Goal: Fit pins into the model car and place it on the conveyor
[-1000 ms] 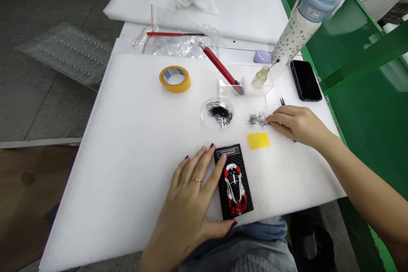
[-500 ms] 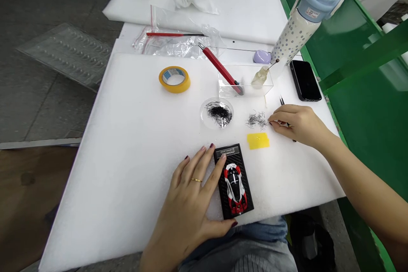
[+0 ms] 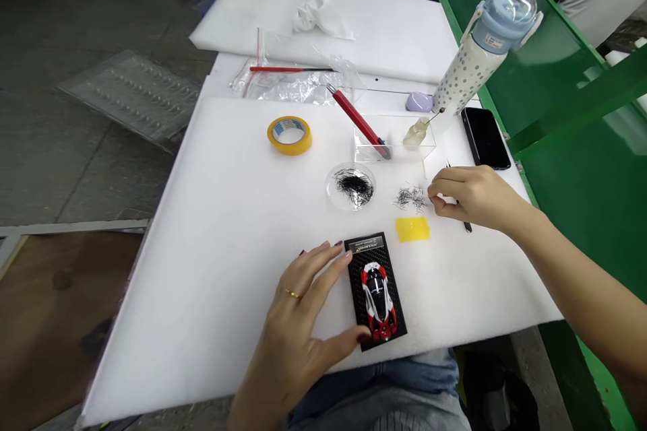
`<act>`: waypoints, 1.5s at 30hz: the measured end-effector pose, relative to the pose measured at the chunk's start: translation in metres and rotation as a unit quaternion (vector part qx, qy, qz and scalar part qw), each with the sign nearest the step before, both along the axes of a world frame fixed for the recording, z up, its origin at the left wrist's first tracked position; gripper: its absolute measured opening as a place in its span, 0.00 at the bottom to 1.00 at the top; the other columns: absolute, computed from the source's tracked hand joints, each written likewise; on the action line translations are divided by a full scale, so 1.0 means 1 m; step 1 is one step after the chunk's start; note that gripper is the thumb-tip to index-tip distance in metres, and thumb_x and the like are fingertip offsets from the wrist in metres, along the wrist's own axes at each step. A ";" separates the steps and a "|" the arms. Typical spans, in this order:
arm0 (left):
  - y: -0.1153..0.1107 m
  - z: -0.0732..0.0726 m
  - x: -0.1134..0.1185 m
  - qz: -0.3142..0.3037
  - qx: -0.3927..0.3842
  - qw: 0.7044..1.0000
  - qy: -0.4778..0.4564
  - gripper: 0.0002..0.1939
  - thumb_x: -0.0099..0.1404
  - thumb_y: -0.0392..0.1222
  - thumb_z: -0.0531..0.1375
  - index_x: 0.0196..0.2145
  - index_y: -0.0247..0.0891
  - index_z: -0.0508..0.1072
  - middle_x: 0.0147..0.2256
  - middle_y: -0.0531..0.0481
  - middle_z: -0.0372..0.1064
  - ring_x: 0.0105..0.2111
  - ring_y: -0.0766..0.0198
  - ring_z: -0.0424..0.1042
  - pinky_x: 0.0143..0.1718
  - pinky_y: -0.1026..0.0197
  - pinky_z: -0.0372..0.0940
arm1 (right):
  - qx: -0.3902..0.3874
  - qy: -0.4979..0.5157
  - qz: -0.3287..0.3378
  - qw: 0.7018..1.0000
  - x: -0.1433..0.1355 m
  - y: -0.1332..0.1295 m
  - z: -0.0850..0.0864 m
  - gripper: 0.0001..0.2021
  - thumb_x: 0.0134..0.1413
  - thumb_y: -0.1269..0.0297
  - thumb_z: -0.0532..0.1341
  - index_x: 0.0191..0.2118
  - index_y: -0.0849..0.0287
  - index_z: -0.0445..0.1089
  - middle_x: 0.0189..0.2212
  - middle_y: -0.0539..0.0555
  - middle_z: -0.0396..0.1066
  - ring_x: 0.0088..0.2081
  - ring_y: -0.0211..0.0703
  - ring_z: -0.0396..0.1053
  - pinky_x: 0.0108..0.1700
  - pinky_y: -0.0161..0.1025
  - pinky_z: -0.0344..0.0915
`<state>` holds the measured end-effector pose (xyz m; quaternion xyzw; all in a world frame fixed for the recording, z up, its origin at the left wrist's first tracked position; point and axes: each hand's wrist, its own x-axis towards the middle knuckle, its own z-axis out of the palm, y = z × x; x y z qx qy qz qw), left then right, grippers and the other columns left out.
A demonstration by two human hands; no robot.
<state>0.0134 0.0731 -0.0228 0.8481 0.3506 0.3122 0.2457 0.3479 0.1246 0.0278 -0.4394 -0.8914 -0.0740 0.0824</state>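
My left hand is spread at the left of a black display base, its fingertips by the upper left edge and its thumb near the lower left. On that base is a red, white and black model car. My right hand is closed in a pinch beside a loose pile of short black bristles; whatever sits between its fingertips is too small to make out. Dark tweezers lie partly hidden under the right hand. A round clear dish holds more black bristles.
Yellow tape lies below the pile, a tape roll to the left. Behind are a clear box, a red-handled knife, a small bottle, a phone, a tall drinking bottle and a plastic bag.
My left fingers have lifted and drawn together a little, and the thumb has moved up from the base's lower edge. My right hand stays pinched by the pile. The camera view has shifted slightly.
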 end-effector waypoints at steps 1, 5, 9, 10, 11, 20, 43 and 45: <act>-0.001 0.004 0.002 0.016 -0.015 0.999 -0.033 0.23 0.72 0.50 0.60 0.60 0.40 0.66 0.57 0.45 0.68 0.59 0.60 0.66 0.62 0.61 0.59 | 0.020 0.007 0.003 1.000 -0.001 -0.002 0.004 0.09 0.58 0.77 0.56 0.32 0.59 0.71 0.28 0.49 0.74 0.25 0.35 0.68 0.24 0.35 0.59; -0.003 0.025 0.018 0.079 -0.117 0.982 -0.125 0.12 0.69 0.33 0.59 0.48 0.47 0.74 0.42 0.59 0.75 0.43 0.72 0.74 0.47 0.73 0.66 | 0.098 0.017 0.043 0.994 -0.020 -0.013 0.025 0.08 0.60 0.76 0.58 0.33 0.57 0.70 0.28 0.48 0.74 0.26 0.35 0.69 0.24 0.36 0.62; 0.000 0.049 0.044 0.066 -0.214 0.956 -0.191 0.09 0.68 0.32 0.58 0.40 0.45 0.75 0.35 0.60 0.75 0.36 0.73 0.73 0.39 0.72 0.66 | 0.127 0.038 0.106 0.986 -0.055 -0.029 0.051 0.08 0.64 0.72 0.59 0.33 0.54 0.69 0.27 0.47 0.73 0.26 0.37 0.69 0.26 0.38 0.66; 0.001 0.053 0.049 0.062 -0.234 0.948 -0.206 0.08 0.68 0.34 0.58 0.39 0.44 0.75 0.34 0.59 0.74 0.35 0.72 0.73 0.38 0.70 0.66 | 0.126 0.050 0.121 0.983 -0.064 -0.032 0.056 0.09 0.65 0.72 0.58 0.33 0.54 0.69 0.26 0.48 0.73 0.27 0.37 0.69 0.27 0.38 0.67; 0.001 0.057 0.054 0.057 -0.257 0.939 -0.220 0.06 0.69 0.36 0.57 0.38 0.43 0.75 0.33 0.58 0.74 0.35 0.71 0.72 0.38 0.69 0.66 | 0.122 0.061 0.135 0.981 -0.071 -0.035 0.061 0.10 0.65 0.73 0.58 0.32 0.54 0.69 0.26 0.48 0.73 0.27 0.38 0.70 0.28 0.39 0.68; -0.013 0.059 0.061 0.029 -0.360 0.886 -0.293 0.14 0.76 0.46 0.52 0.34 0.40 0.70 0.27 0.56 0.62 0.28 0.69 0.62 0.31 0.63 0.58 | 0.091 0.096 0.163 0.978 -0.090 -0.046 0.070 0.13 0.66 0.74 0.55 0.29 0.55 0.68 0.25 0.50 0.71 0.31 0.41 0.71 0.31 0.40 0.70; -0.016 0.042 0.065 0.061 -0.186 0.918 -0.345 0.09 0.70 0.31 0.58 0.41 0.43 0.75 0.38 0.54 0.75 0.39 0.67 0.73 0.41 0.64 0.68 | -0.088 0.446 -0.113 0.883 -0.118 -0.084 0.042 0.12 0.56 0.79 0.61 0.41 0.55 0.73 0.34 0.50 0.79 0.35 0.40 0.78 0.37 0.37 0.77; -0.016 0.042 0.065 0.060 -0.175 0.920 -0.346 0.09 0.70 0.30 0.58 0.41 0.43 0.76 0.38 0.53 0.75 0.39 0.67 0.73 0.41 0.65 0.69 | -0.075 0.446 -0.113 0.885 -0.119 -0.085 0.043 0.12 0.56 0.79 0.62 0.41 0.55 0.73 0.34 0.50 0.79 0.35 0.40 0.78 0.36 0.37 0.77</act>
